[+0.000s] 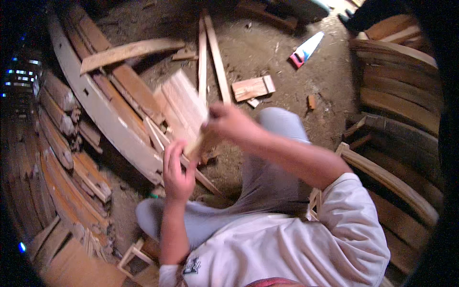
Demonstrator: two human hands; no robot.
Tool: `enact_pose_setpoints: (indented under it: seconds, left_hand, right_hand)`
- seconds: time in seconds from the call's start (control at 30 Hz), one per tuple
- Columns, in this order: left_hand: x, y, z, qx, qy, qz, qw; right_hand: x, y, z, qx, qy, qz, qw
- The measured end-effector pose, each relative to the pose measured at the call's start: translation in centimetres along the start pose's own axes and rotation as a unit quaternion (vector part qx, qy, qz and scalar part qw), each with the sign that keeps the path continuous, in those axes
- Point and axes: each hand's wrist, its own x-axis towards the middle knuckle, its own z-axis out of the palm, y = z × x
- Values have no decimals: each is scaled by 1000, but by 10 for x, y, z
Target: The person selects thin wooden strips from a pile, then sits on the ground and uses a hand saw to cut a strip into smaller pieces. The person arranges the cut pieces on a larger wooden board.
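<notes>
A pale wooden board (184, 103), made of joined planks, slants up in front of my knees. My left hand (179, 172) is at its near end, fingers curled about the edge and the thumb apart on the right. At the board's right corner is my right hand (232, 123), blurred, with its fingers closed together. A brownish smear lies between the two hands, and what my right fingers grip I cannot make out.
Long beams (107, 110) run along the left, with a curved-looking plank (129, 53) across them. Two thin strips (217, 62) lie ahead, beside a short board (251, 88). A handsaw (307, 49) rests on the dirt floor. Timber frames (397, 174) stand at right.
</notes>
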Motion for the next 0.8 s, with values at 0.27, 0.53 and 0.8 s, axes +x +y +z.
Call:
enact_pose_setpoints:
  seconds: [0.27,0.53,0.8]
  left_hand:
    - [-70,-158,-114,-44,-307,-457,834]
    - [-104,-153,-96,-388,-153,-522,744]
    - [-79,-157,-98,-132,-369,-681,619]
  right_hand:
    - [135,114,-181,-182,127,-55,974]
    - [192,247,-266,-467,37,83,880]
    - [182,187,-208,-463,-18,76,883]
